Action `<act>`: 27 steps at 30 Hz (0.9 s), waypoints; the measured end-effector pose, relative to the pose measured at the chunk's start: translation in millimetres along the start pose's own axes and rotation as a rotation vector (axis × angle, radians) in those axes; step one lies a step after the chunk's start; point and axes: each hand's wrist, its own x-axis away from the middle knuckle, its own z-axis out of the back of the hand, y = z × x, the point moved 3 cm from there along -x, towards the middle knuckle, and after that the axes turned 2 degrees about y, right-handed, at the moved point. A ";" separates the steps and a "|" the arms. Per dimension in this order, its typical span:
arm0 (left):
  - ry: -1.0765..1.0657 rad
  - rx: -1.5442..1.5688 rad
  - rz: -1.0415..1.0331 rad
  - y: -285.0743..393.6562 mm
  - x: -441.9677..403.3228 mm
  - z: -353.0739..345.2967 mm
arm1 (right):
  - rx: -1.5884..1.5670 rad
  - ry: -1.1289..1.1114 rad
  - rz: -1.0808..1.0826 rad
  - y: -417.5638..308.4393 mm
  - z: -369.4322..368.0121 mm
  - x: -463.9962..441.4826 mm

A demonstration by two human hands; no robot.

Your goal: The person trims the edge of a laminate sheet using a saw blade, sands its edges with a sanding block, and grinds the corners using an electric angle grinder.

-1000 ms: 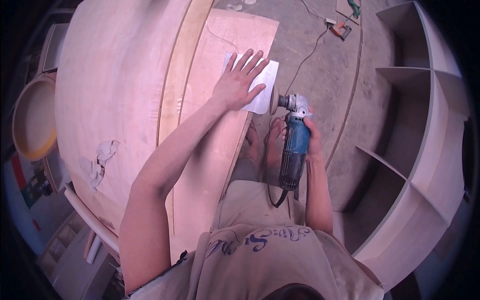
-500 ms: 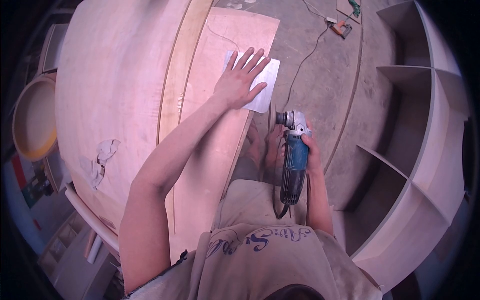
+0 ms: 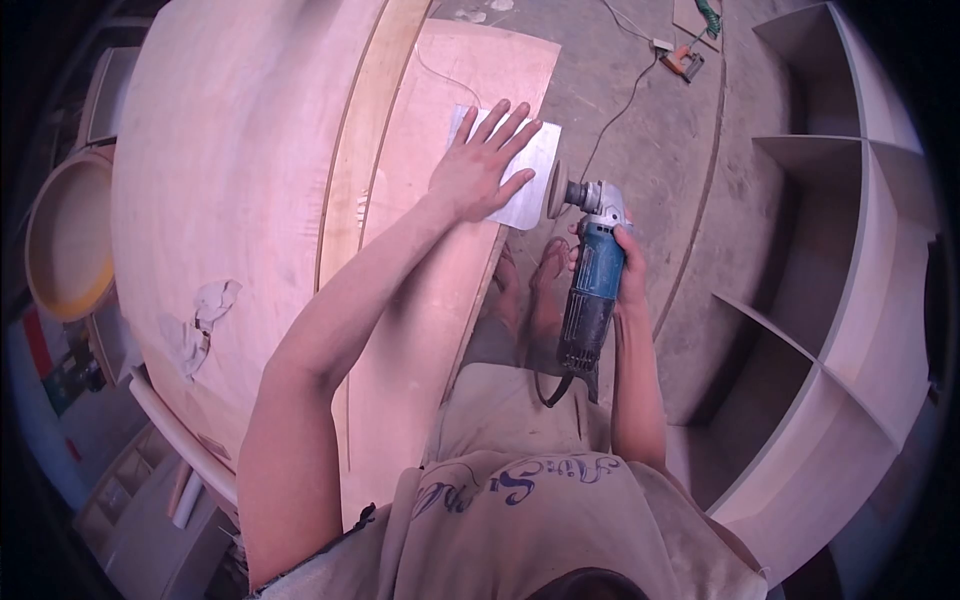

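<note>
My left hand (image 3: 478, 170) lies flat with its fingers spread, pressing a thin whitish metal-looking sheet (image 3: 537, 165) onto the pinkish wooden board (image 3: 410, 310). The sheet's right part sticks out past the board's edge. My right hand (image 3: 630, 265) is wrapped round the body of a blue and black angle grinder (image 3: 596, 275), which is held upright with its head at the top. The grinder's disc (image 3: 557, 188) faces left, close to the sheet's right edge; whether the two touch I cannot tell. The cord bends away from the grinder's lower end.
A large curved wooden panel (image 3: 230, 150) takes up the left, with crumpled paper (image 3: 213, 300) on it. Pale shelving (image 3: 850, 270) stands at the right. On the concrete floor (image 3: 640, 130) lie a cord and an orange tool (image 3: 684, 63). My feet (image 3: 548, 265) are below the grinder.
The grinder in my right hand has moved up and slightly right, tilting a little, so its disc is now beside the sheet's edge. My left hand has stayed almost still on the sheet.
</note>
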 end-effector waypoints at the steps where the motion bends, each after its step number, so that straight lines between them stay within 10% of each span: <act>1: -0.001 -0.004 0.001 0.2 0.2 0.5 | -0.005 -0.008 -0.008 1.2 -0.7 -1.2; 27: 0.015 0.014 0.002 -3.4 -2.0 -0.4 | -0.047 0.016 -0.117 27.4 7.4 50.4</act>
